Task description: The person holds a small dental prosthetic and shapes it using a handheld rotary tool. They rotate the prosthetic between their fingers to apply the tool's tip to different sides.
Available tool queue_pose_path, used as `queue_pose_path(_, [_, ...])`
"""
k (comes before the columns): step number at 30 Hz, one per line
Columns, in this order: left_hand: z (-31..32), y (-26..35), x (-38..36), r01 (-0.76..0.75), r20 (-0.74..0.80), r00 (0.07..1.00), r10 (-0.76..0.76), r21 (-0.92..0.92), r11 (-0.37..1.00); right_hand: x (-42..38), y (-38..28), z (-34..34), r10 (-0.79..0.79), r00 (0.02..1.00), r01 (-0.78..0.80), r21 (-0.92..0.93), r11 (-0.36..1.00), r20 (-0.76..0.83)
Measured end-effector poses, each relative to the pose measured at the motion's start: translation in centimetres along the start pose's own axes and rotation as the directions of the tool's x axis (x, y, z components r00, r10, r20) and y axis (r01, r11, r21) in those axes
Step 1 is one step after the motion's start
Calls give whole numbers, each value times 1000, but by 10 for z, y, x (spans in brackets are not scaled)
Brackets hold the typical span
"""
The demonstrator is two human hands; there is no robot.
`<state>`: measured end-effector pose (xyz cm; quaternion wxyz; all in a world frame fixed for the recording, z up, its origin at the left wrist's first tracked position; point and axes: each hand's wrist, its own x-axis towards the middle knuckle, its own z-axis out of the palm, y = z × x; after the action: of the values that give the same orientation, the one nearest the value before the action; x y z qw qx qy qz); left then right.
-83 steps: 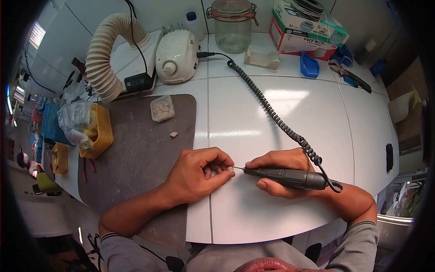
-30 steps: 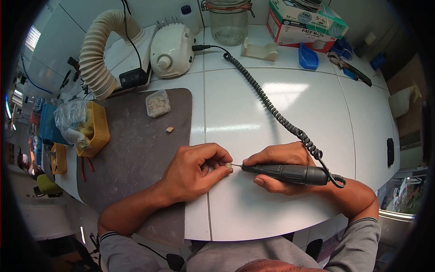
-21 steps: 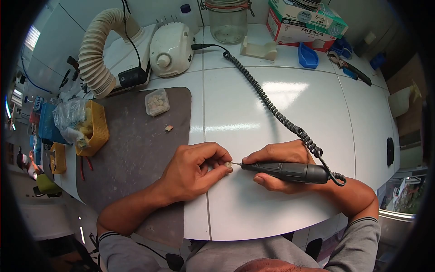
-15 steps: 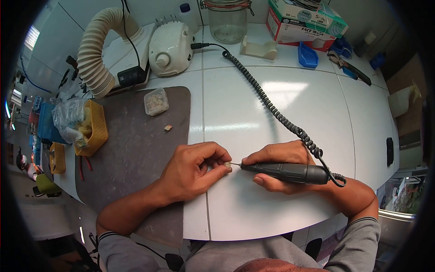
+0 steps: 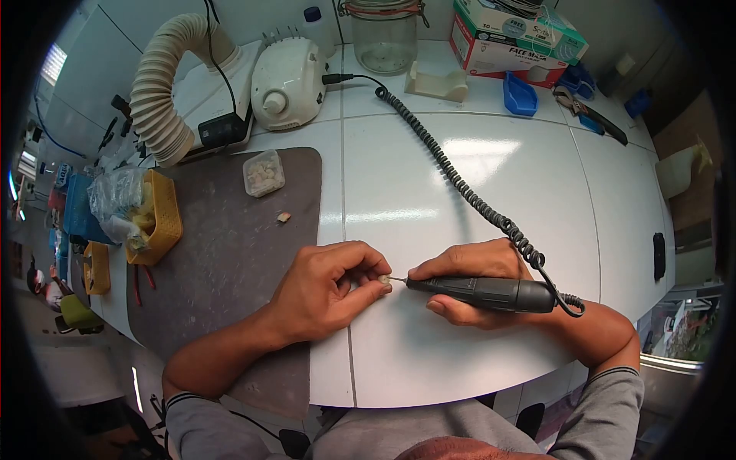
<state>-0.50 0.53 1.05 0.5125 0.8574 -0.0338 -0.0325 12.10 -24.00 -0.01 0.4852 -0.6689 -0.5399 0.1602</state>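
Observation:
Between the thumb and fingers of my left hand (image 5: 330, 287) is pinched a small whitish piece (image 5: 385, 280), mostly covered by the fingertips. It looks tooth-like, but its exact kind is too small to tell. My right hand (image 5: 479, 264) is wrapped round a black rotary handpiece (image 5: 491, 293), held level. The handpiece's thin metal bit (image 5: 397, 279) points left and meets the whitish piece. From its back end a black coiled cord (image 5: 452, 172) runs to a white control unit (image 5: 287, 84). Both hands are above the white tabletop (image 5: 429, 368), close to the grey mat.
On the grey mat (image 5: 230, 230) are a clear tub (image 5: 264, 173) of pale pieces and a small loose chip (image 5: 284, 218). A yellow basket (image 5: 165, 218) stands left. Behind are a ribbed hose (image 5: 149, 92), a glass jar (image 5: 386, 42), mask boxes (image 5: 506, 50) and a blue scoop-like tray (image 5: 520, 94).
Hardly anything differs. The handpiece and my right hand have shifted very slightly left; my left hand keeps its pinch in the same place.

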Motion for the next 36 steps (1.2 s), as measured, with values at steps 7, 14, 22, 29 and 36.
queue_pose_path(7, [0,0,0,-11,-3,1000,11,1,1000,0,1,0,3,1000,-3,1,1000,3])
queue_pose_path(14, [1,-1,0,-17,-3,1000,17,-10,1000,0,-1,-1,5,1000,-5,6,1000,11])
queue_pose_path(22, [-1,4,0,-1,15,1000,1,5,1000,0,-1,-2,-10,1000,10,-3,1000,15])
queue_pose_path(29, [0,1,0,-17,11,1000,17,-7,1000,1,-3,-1,-6,1000,6,3,1000,14])
queue_pose_path(36, [0,0,0,-21,3,1000,21,-12,1000,2,-4,-1,0,1000,0,-12,1000,17])
